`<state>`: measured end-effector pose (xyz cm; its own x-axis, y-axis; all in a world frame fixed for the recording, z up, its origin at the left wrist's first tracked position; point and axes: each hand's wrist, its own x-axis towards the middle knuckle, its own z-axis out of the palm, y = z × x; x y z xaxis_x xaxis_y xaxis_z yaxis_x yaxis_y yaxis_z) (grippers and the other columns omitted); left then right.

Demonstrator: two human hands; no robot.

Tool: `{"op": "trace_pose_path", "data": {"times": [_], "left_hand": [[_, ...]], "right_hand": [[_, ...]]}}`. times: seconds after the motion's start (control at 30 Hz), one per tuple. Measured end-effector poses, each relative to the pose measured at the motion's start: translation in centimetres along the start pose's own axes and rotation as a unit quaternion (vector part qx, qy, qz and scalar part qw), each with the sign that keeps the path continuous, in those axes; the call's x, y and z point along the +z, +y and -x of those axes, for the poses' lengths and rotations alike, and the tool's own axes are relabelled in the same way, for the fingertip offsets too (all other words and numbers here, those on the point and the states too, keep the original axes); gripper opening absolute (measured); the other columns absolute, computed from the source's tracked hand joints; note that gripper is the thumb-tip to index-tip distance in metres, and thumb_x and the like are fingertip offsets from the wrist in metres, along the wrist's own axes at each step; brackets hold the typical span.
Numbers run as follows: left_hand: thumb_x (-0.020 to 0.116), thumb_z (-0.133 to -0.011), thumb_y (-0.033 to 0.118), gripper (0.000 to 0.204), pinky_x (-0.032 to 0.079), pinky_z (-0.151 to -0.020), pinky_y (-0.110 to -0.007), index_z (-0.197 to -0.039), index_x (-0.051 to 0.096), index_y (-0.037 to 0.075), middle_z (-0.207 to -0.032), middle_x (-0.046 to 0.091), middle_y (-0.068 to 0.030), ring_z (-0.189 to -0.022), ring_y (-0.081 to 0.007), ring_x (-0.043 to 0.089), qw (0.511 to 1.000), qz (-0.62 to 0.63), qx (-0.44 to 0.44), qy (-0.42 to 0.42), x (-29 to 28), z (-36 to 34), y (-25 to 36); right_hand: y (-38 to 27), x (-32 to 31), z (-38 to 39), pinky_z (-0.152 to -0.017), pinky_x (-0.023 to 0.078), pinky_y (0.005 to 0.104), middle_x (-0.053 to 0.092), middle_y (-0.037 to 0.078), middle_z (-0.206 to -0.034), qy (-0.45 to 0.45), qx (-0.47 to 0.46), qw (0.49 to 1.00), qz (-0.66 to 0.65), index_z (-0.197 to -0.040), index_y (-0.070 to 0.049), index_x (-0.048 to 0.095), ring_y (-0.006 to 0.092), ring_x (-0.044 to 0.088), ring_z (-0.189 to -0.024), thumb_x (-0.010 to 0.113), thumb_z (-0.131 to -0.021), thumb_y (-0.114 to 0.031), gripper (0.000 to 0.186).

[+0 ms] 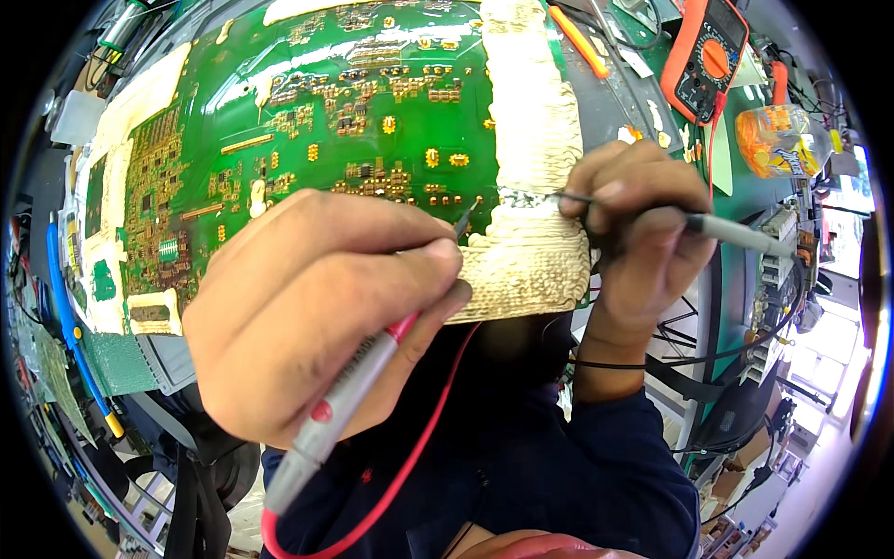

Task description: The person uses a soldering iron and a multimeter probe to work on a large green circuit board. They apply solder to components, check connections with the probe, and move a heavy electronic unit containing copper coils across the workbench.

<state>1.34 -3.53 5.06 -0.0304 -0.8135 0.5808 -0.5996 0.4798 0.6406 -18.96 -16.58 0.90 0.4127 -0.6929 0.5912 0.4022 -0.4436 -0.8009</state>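
A large green circuit board (307, 84) lies before me, its edges covered with thick cream-coloured sealant (531, 102). In my left hand (317, 298) is a grey-and-red multimeter probe (345, 401), pinched close to its tip. That tip is at the board's lower right part, beside the sealant; whether it touches is hard to tell. My right hand (643, 224) is closed round a second multimeter probe (745, 233), grey with a black lead. Its thin tip points left at a scraped, bare patch (526, 198) in the sealant. A red lead (428, 438) hangs from the left probe.
At the upper right lies an orange-and-black multimeter (705, 61), with a transparent orange-labelled bottle (780, 140) below it. An orange-handled tool (579, 42) rests behind the board. Along the left side runs a blue tool (70, 317) with a yellow end.
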Motion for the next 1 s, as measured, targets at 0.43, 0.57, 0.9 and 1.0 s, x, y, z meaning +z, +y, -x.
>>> {"op": "trace_pose_path", "data": {"times": [0.43,0.57,0.9,1.0], "left_hand": [[0.083,-0.076,-0.002,0.032,0.056,-0.068,-0.036,-0.104,0.068,0.000,-0.097,0.074,-0.0242,-0.078,-0.0309,0.073,0.998,-0.026,0.052,-0.012,0.78,-0.23,-0.30],[0.082,-0.077,-0.003,0.030,0.056,-0.068,-0.036,-0.103,0.068,0.000,-0.096,0.074,-0.0245,-0.079,-0.0314,0.074,0.998,-0.037,0.047,-0.014,0.64,-0.24,-0.25],[0.079,-0.077,-0.006,0.028,0.056,-0.070,-0.037,-0.102,0.067,0.000,-0.097,0.074,-0.0251,-0.080,-0.0319,0.074,0.998,-0.037,0.039,-0.031,0.39,-0.32,-0.03],[0.080,-0.078,-0.004,0.027,0.056,-0.069,-0.037,-0.102,0.067,0.000,-0.096,0.074,-0.0252,-0.080,-0.0321,0.074,0.998,-0.037,0.032,-0.029,0.48,-0.17,-0.04]], "right_hand": [[0.18,0.44,-0.07,-0.057,0.043,0.0282,0.047,0.003,-0.066,-0.001,-0.012,0.995,0.101,-0.088,-0.001,0.060,0.0167,0.049,-0.061,0.061,-0.103,-0.046,0.048],[0.16,0.36,-0.18,-0.056,0.042,0.0275,0.048,0.004,-0.066,-0.009,-0.010,0.995,0.102,-0.086,0.000,0.061,0.0160,0.049,-0.061,0.064,-0.102,-0.045,0.048],[0.04,0.36,-0.14,-0.056,0.041,0.0268,0.051,0.004,-0.068,-0.007,-0.001,0.994,0.107,-0.084,0.000,0.062,0.0161,0.051,-0.061,0.066,-0.100,-0.046,0.049],[0.27,0.30,-0.05,-0.055,0.041,0.0270,0.053,0.005,-0.068,-0.010,-0.013,0.994,0.110,-0.084,0.000,0.063,0.0172,0.053,-0.062,0.066,-0.100,-0.045,0.048]]}}
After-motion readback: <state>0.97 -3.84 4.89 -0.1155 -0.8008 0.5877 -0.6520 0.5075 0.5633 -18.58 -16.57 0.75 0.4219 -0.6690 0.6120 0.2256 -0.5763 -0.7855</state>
